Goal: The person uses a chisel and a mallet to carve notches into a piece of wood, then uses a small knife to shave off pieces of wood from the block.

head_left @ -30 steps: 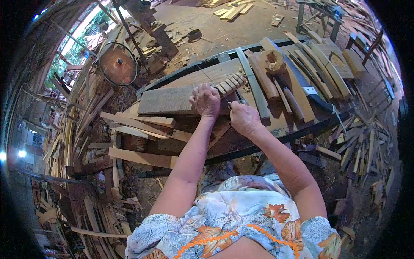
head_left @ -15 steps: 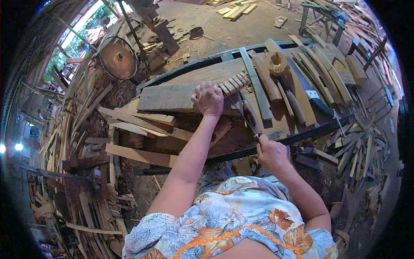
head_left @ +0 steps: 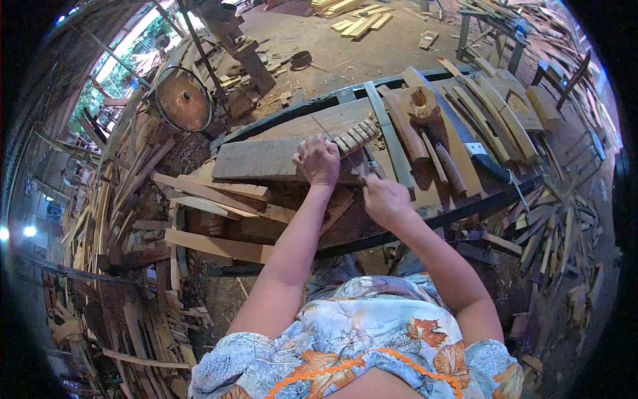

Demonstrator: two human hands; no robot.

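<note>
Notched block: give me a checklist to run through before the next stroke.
1. Right hand around the blade's handle: ok, fingers closed.
2. Left hand at the block's near end: ok, fingers curled there.
3. Left fingers well clear of the blade: not ok, it passes right beside them.
4. Blade seated in a notch: cannot tell, the hand hides part of it.
5. Saw out of the way: ok, lying on the bench to the right, apart from both hands.

No readable text, no legible labels, numbers or brands (distant details too small)
</note>
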